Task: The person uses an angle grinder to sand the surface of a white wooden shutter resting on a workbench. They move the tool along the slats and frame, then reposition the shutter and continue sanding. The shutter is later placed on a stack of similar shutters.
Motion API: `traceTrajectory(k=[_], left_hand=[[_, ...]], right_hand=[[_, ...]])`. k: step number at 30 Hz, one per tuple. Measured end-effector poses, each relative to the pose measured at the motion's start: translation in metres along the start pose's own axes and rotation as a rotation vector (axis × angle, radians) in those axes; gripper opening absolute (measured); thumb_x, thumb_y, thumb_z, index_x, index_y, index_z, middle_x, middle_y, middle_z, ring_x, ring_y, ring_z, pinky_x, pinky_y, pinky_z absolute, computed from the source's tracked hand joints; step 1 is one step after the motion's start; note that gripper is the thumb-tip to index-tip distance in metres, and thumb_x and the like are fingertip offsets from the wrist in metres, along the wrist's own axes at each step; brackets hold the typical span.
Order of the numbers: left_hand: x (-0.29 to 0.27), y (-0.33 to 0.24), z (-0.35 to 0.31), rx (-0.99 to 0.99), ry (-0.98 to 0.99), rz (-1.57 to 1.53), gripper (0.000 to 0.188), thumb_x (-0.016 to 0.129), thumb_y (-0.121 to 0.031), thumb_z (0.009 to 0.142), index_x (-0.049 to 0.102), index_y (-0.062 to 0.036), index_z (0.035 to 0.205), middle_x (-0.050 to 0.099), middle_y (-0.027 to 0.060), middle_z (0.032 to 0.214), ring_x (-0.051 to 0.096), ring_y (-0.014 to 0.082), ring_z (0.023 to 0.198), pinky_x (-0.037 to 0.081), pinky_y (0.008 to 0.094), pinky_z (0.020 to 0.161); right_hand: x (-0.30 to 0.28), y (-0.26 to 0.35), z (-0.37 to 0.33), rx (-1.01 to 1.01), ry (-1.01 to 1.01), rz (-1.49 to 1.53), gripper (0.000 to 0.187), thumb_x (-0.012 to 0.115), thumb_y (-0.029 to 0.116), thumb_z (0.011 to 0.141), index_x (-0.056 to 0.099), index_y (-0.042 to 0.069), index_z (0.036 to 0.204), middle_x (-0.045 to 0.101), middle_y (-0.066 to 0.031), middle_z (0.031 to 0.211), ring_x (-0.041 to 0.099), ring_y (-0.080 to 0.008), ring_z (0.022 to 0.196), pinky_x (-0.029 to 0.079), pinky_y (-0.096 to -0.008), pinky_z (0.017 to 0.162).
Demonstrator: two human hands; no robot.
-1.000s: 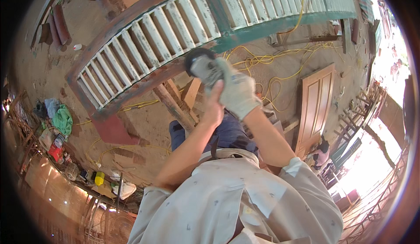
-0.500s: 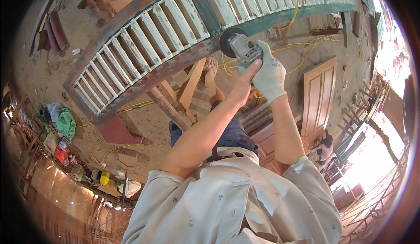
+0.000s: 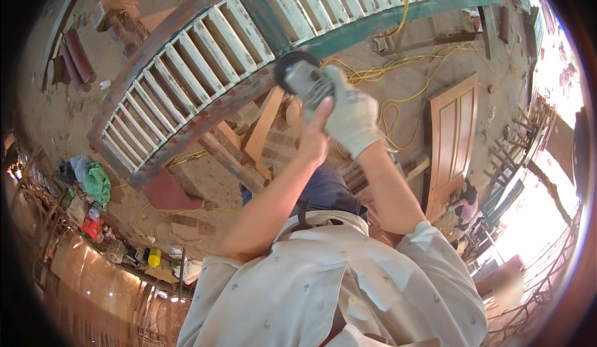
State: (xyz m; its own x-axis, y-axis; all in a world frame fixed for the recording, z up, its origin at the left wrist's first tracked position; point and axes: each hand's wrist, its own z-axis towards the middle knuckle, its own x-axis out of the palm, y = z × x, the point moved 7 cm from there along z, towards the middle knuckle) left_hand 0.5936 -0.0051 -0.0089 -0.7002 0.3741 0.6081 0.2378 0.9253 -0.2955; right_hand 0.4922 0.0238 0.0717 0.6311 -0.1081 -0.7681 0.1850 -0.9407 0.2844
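Head view: both hands, left hand point(image 3: 314, 138) bare & right hand point(image 3: 352, 118) gloved, wrapped round grinder point(image 3: 303, 76) at louvred shutter point(image 3: 205, 61).

The right hand point(image 3: 352, 118) wore a white glove and gripped a grey grinder point(image 3: 305, 77) with a black disc. At eleven o'clock, the louvred shutter point(image 3: 205, 61) showed whitish slats and a teal-and-rust frame; yellow cable point(image 3: 398, 104) lay at one o'clock.

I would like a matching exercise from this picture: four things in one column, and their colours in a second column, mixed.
Things:
1. glove on the right hand
2. cable on the ground
3. louvred shutter frame
4. cloth at the left

Colours:
a. yellow
b. green
c. white
d. worn teal and brown

Pairs: 1-c, 2-a, 3-d, 4-b
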Motion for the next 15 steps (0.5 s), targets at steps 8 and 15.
traceTrajectory(k=[8,15], left_hand=[[0.112,0.069,0.028,-0.379,0.258,0.172,0.065,0.063,-0.063,0.105,0.064,-0.0096,0.142,0.071,0.008,0.135,0.069,0.0221,0.12,0.052,0.0418,0.105],[0.059,0.094,-0.05,0.129,0.5,1.126,0.074,0.07,-0.056,0.101,0.064,0.0013,0.146,0.075,0.0202,0.132,0.07,0.0292,0.126,0.052,0.0405,0.106]], right_hand=[[-0.068,-0.13,0.006,0.122,-0.257,0.052,0.085,0.088,0.049,0.079,0.054,0.016,0.15,0.078,-0.0227,0.118,0.075,-0.0423,0.11,0.058,-0.0502,0.093],[-0.075,-0.225,-0.066,0.146,-0.327,0.775,0.064,0.095,0.02,0.079,0.063,0.002,0.131,0.073,-0.0038,0.113,0.069,-0.0127,0.099,0.058,-0.0309,0.088]])
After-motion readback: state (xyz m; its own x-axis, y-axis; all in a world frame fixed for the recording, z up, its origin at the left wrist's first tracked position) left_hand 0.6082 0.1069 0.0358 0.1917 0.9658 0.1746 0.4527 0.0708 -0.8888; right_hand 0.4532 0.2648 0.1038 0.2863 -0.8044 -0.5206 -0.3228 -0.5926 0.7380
